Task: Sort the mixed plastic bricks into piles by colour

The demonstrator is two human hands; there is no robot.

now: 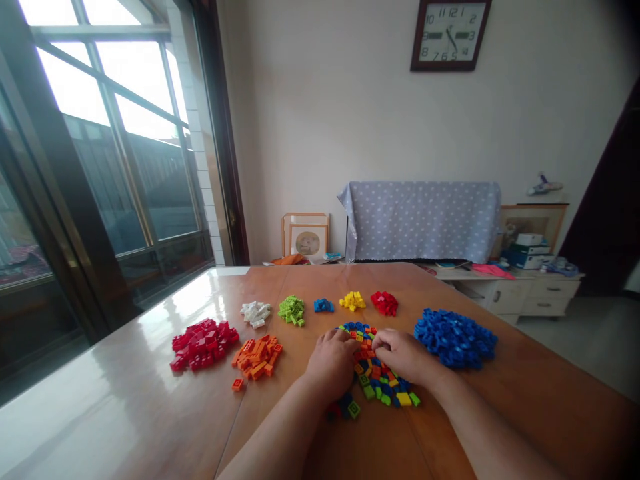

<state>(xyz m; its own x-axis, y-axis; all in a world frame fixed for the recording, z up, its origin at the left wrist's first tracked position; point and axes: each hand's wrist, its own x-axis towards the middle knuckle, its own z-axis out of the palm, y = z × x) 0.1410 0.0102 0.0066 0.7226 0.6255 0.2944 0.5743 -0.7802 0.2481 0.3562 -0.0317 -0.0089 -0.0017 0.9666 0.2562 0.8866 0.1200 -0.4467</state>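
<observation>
1. At the table's (180, 427) middle, in the head view, the mixed bricks (376, 375) lie spread between and below both hands.
2. Left hand (333, 360): forearm slanting up from the bottom edge, back of the hand upward, fingers bent over the bricks' left side. Its fingertips are largely hidden; whether they are apart or pinching a brick, I cannot tell.
3. Right hand (404, 352): forearm reaching in from the lower right, fingers curled toward the left hand above the bricks. Whether it grips one, I cannot tell.
4. Blue pile (454, 339): just right of the right hand. Orange pile (257, 357): left of the left hand.
</observation>
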